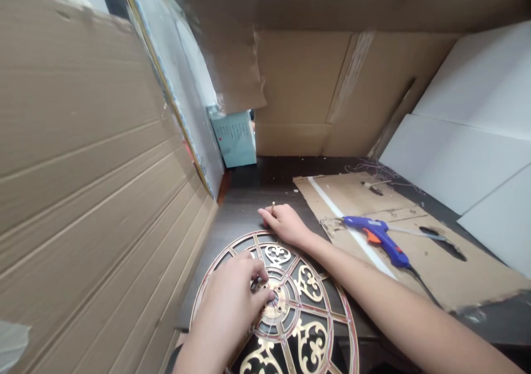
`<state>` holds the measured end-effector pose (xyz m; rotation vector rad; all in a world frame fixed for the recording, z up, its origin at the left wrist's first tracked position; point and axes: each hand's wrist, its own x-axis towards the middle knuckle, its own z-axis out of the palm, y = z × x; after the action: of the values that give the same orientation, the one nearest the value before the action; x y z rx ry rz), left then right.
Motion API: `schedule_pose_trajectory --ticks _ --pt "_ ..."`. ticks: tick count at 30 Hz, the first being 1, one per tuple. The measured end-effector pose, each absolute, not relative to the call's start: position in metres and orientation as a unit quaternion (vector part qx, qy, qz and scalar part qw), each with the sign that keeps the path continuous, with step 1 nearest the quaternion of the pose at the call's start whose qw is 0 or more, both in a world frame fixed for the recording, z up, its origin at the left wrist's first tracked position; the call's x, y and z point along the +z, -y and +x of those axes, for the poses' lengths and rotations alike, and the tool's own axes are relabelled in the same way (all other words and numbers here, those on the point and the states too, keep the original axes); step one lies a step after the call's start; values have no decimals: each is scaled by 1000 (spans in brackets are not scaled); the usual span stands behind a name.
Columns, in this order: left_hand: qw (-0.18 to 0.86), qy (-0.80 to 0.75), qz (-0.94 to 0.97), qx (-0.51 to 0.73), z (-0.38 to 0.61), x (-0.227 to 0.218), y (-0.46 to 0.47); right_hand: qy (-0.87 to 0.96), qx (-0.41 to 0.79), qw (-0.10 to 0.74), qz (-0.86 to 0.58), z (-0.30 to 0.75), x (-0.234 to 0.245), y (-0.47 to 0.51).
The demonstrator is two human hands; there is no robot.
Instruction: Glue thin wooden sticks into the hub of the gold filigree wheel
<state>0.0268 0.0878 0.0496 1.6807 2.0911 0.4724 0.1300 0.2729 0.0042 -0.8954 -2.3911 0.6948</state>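
Head view: L hand point(238, 285) is over the middle of a round gold-coloured openwork wheel point(307, 308), thumb and fingers bent in close to its hub disc point(281, 297); can't tell for sure whether they pinch anything, as the fingertips are partly hidden; R hand point(286, 223) is fwd of the L hand, at the wheel's far rim, fingers curled in and grasping a small gold-coloured peg point(273, 206), its tip poking up past the thumb. The wheel lies below both hands on a dark table point(244, 194), w/ spokes, rings and scroll-shaped inserts point(310, 283) to the R of the L hand; R forearm passes over its right-hand edge.

To the R of the R hand, a cardboard sheet point(418, 266) lies on the table w/ a white strip point(369, 252) across it; a blue glue gun point(379, 233) w/ orange trigger rests on top, its nozzle end towards the R hand; beyond that hand, up and to the L, stands a pale blue box point(237, 141).
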Motion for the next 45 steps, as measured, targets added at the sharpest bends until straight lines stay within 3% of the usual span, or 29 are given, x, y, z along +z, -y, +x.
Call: schedule_pose_trajectory --ticks 45 --pt "188 -749 616 157 30 52 -82 880 237 241 -333 130 3 -273"
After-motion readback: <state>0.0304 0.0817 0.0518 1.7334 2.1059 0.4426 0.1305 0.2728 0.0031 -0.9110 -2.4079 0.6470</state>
